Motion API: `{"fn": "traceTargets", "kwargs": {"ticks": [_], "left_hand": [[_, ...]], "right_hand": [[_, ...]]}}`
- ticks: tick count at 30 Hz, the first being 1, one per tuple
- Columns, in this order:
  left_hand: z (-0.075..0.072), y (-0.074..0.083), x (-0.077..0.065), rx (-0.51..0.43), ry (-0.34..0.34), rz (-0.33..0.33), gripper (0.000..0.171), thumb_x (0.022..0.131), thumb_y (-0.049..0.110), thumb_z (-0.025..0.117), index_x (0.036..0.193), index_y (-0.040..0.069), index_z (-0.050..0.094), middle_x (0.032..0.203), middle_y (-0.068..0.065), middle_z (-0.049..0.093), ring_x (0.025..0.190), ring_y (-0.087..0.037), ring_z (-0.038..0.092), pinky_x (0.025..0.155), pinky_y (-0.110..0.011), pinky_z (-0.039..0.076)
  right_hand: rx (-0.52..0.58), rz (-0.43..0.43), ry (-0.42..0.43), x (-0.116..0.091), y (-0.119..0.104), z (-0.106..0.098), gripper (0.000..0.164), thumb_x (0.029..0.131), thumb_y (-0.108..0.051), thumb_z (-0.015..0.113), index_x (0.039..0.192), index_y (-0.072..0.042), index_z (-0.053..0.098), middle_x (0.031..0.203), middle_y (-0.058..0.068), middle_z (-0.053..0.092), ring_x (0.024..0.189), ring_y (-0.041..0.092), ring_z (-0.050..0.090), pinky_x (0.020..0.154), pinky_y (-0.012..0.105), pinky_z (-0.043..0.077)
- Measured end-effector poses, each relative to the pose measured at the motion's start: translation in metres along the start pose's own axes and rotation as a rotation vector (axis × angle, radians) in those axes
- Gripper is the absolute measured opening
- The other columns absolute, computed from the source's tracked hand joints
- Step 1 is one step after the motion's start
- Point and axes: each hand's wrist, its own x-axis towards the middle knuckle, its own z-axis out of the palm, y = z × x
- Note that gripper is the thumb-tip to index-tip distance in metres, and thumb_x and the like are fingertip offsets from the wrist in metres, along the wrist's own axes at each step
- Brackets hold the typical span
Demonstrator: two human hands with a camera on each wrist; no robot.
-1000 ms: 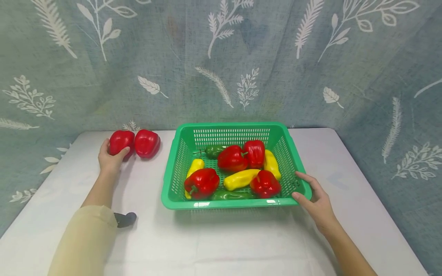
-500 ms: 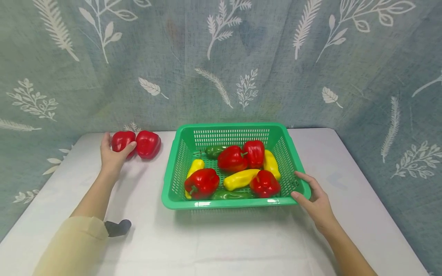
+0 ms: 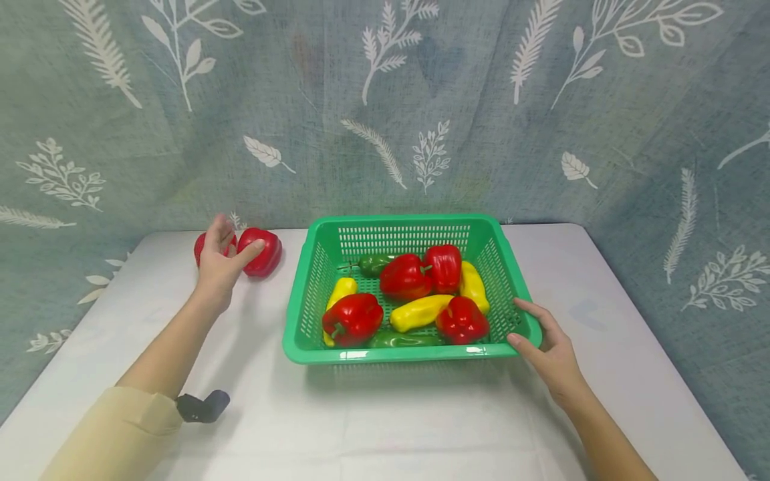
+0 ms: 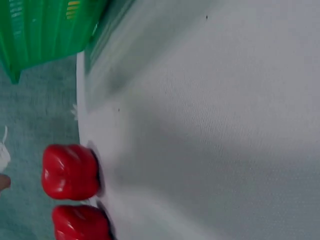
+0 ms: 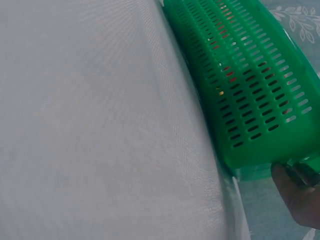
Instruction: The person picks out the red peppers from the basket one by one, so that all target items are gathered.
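My left hand [image 3: 219, 267] is raised over the back left of the table, fingers spread and holding nothing. It partly covers one red bell pepper [image 3: 199, 250] from the head camera; a second red bell pepper [image 3: 266, 255] sits just right of it. Both peppers show apart from the hand in the left wrist view, the nearer-to-basket pepper [image 4: 70, 172] above the other pepper [image 4: 80, 225]. My right hand [image 3: 555, 364] grips the front right corner of the green plastic basket [image 3: 415, 356], thumb on the front rim and fingers on the right side.
Inside the basket lie several red bell peppers [image 3: 352, 318], long yellow peppers [image 3: 421, 312] and green peppers [image 3: 406, 339]. A patterned grey-green cloth [image 3: 337, 160] hangs behind the white table [image 3: 361, 421]. A dark strap [image 3: 203, 406] is on the left forearm.
My left hand has let go of the left red bell pepper and moved up and to the right. The right hand keeps its hold on the basket, which has barely moved.
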Motion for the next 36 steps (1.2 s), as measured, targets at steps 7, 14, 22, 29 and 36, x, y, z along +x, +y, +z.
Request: {"fn": "traceTargets", "kwargs": {"ticks": [7,14,22,29,36], "left_hand": [[0.018,0.018,-0.022,0.066,-0.100,0.118,0.092,0.087,0.023,0.067,0.153,0.020,0.003,0.157,-0.008,0.013,0.144,-0.030,0.013,0.112,-0.048,0.026],[0.036,0.025,-0.037,0.228,-0.197,0.212,0.101,0.082,0.023,0.074,0.153,0.022,0.003,0.158,-0.006,0.013,0.144,-0.029,0.014,0.106,-0.053,0.034],[0.060,0.031,-0.053,0.235,-0.335,0.277,0.098,0.081,0.018,0.075,0.153,0.014,0.008,0.154,-0.011,0.020,0.140,-0.030,0.022,0.112,-0.049,0.026],[0.079,0.030,-0.057,0.242,-0.470,0.282,0.100,0.079,0.022,0.077,0.153,0.015,0.010,0.156,-0.006,0.017,0.140,-0.029,0.024,0.111,-0.051,0.027],[0.095,0.028,-0.060,0.347,-0.538,0.252,0.099,0.077,0.027,0.078,0.152,0.015,0.014,0.151,-0.013,0.025,0.136,-0.032,0.031,0.108,-0.053,0.032]], "right_hand": [[-0.009,0.000,-0.004,0.001,0.002,-0.001,0.055,0.092,-0.008,0.059,0.143,-0.012,0.036,0.147,0.012,0.027,0.111,0.005,0.043,0.083,0.010,0.047],[-0.015,0.004,0.000,0.003,0.005,-0.001,0.056,0.093,-0.010,0.059,0.144,-0.014,0.036,0.147,0.009,0.028,0.113,0.004,0.042,0.084,0.010,0.047],[-0.028,-0.001,0.003,0.002,0.004,-0.002,0.055,0.093,-0.010,0.058,0.144,-0.014,0.036,0.146,0.005,0.029,0.112,0.004,0.042,0.083,0.010,0.047],[-0.031,0.005,0.000,0.003,0.003,-0.002,0.055,0.094,-0.011,0.058,0.144,-0.015,0.036,0.146,0.008,0.029,0.111,0.004,0.044,0.083,0.010,0.047],[-0.021,-0.015,-0.003,0.003,0.005,-0.001,0.055,0.093,-0.008,0.057,0.144,-0.013,0.036,0.146,0.007,0.029,0.113,0.004,0.043,0.084,0.010,0.047]]}}
